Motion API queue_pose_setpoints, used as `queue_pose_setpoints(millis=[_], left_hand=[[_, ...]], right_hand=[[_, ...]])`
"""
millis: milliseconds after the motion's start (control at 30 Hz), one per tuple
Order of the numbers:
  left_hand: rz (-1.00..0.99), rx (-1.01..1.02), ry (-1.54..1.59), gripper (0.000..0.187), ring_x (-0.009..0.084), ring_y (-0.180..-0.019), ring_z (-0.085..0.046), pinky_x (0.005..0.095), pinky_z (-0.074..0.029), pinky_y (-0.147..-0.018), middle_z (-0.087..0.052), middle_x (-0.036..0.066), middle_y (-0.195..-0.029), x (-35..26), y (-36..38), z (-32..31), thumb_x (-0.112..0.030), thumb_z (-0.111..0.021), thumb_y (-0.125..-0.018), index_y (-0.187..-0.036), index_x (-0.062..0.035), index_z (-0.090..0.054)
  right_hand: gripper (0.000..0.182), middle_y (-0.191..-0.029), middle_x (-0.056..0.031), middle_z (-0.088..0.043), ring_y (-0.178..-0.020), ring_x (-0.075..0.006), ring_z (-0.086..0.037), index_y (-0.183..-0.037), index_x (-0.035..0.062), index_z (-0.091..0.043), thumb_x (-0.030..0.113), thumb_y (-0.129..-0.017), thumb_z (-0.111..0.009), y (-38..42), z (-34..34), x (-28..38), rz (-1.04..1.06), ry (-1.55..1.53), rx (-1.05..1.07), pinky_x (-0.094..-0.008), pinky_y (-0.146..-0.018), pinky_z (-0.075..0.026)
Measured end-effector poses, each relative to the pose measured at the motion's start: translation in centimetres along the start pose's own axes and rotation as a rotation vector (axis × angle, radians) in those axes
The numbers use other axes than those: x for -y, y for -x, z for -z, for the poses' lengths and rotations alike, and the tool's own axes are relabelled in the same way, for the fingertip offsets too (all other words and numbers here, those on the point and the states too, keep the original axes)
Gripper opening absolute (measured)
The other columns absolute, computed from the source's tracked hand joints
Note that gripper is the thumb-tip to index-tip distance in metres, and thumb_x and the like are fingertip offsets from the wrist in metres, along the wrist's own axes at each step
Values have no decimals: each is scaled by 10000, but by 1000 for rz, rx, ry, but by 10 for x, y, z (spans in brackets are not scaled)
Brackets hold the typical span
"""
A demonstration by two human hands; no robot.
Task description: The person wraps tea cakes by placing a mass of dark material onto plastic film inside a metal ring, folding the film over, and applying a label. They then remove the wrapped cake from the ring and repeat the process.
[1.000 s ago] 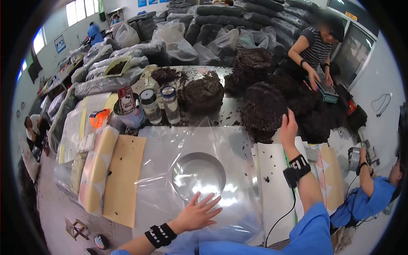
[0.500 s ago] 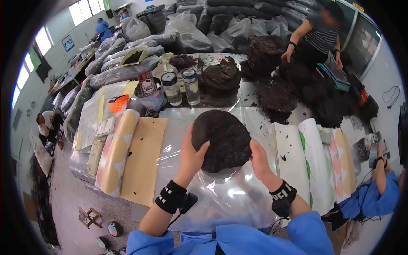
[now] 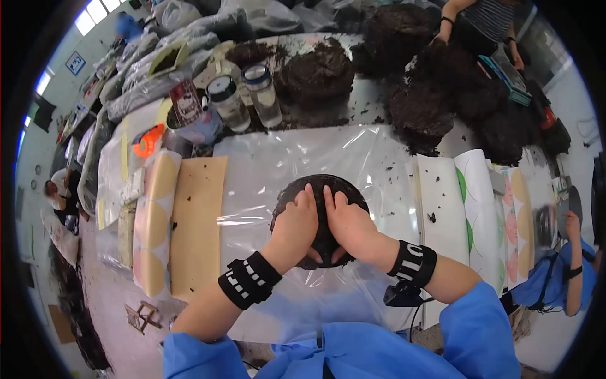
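Note:
A round, flat cake of dark brown, matted material [image 3: 323, 232] lies on a clear plastic sheet [image 3: 252, 170] in front of me. My left hand [image 3: 294, 224] and my right hand [image 3: 353, 227] are side by side on its middle. Their index fingers point away from me, and both thumbs reach down at the near side. The fingers look bent into the material, gripping it, though their undersides are hidden. Between the two hands runs a narrow dark strip of the cake. Both wrists wear black bands.
Rolled patterned sheets [image 3: 151, 221] border the plastic on the left, with more rolls [image 3: 476, 208] on the right. Beyond stand lidded glass jars [image 3: 230, 104], a cup [image 3: 197, 126] and dark heaps [image 3: 315, 72]. A person [image 3: 483, 25] works across the table; another [image 3: 549, 271] sits right.
The cake has gone from being held up by its sides to lying on the plastic. My hands have moved inward from its edges to its middle. The view has tilted lower.

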State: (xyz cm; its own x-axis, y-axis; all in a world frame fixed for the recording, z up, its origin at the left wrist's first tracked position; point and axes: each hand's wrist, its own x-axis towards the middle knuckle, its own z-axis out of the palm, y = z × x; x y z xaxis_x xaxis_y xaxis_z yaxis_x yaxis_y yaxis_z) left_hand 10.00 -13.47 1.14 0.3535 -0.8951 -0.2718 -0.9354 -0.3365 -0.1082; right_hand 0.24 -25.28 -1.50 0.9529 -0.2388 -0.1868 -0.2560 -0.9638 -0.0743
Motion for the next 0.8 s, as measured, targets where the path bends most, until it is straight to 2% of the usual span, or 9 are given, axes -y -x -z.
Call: queue_pose_setpoints(millis=[133,233,367,433,467,567,667,733,800], left_hand=[[-11,-58,-48,1410,261,-907,-670,272,-600,-708,-543,202,-1193,-13,-26,-49,-472,-932,-376,-1443,189,-289],[-47,-107,-12,1421,291,-911,-679,293,-606,-715,-517,268,-1292,-9,-47,-93,-439,-944,-368,-1466,160,-270],[-156,-103,50,1466,326,-903,-692,326,-605,-749,-507,293,-1318,-2,-33,-57,-422,-958,-303,-1464,152,-271],[-48,26,149,1351,310,-904,-691,324,-602,-719,-554,226,-1195,-1,-33,-52,-375,-958,-370,-1439,153,-323],[-44,-18,137,1256,310,-964,-677,329,-596,-745,-556,201,-1185,1,-31,-49,-329,-950,-414,-1429,123,-364],[-174,-205,140,1149,280,-1122,-611,329,-557,-851,-569,122,-1175,2,-24,-34,-329,-956,-463,-1423,34,-439],[-263,-168,190,1112,333,-1330,-475,445,-491,-959,-495,157,-1401,-5,-27,-32,-315,-955,-483,-1452,-88,-457],[-267,-89,188,1109,364,-1441,-361,535,-448,-997,-365,198,-1554,-10,-30,-35,-319,-953,-497,-1470,-150,-448],[-275,-88,215,1131,379,-1441,-352,545,-433,-1020,-352,199,-1558,-7,-32,-38,-319,-948,-503,-1490,-160,-418]], right_hand=[[708,-1029,-213,-539,-690,-295,-695,-1482,-95,-319,82,-860,-607,-15,-45,-2,-59,-15,-19,-349,-557,-588],[754,-1066,-185,-551,-745,-258,-683,-1491,-98,-298,86,-841,-633,-32,-80,8,-112,210,-10,-338,-607,-595],[801,-1052,-231,-567,-704,-300,-703,-1441,-117,-356,98,-761,-721,-21,-55,-5,-24,-124,-137,-331,-571,-589],[942,-1042,-223,-567,-784,-335,-703,-1374,-119,-428,211,-621,-887,-3,-28,-11,110,-146,73,-378,-664,-597],[894,-1135,-240,-565,-987,-371,-664,-1360,-96,-470,268,-659,-888,9,-5,-10,142,-229,230,-409,-844,-567],[857,-1337,-267,-514,-1277,-388,-454,-1347,-50,-529,401,-696,-856,86,35,-13,644,-620,-91,-464,-1092,-386],[645,-1086,-190,-613,-1059,-333,-581,-1171,-28,-629,385,-702,-788,127,32,-8,667,-93,-336,-479,-943,-487],[336,-902,-128,-616,-870,-291,-619,-964,-13,-660,233,-742,-716,145,-28,-25,795,-177,-278,-402,-805,-532],[224,-927,-122,-679,-870,-302,-683,-904,-25,-678,121,-735,-682,163,29,-5,914,-413,-303,-392,-824,-587]])
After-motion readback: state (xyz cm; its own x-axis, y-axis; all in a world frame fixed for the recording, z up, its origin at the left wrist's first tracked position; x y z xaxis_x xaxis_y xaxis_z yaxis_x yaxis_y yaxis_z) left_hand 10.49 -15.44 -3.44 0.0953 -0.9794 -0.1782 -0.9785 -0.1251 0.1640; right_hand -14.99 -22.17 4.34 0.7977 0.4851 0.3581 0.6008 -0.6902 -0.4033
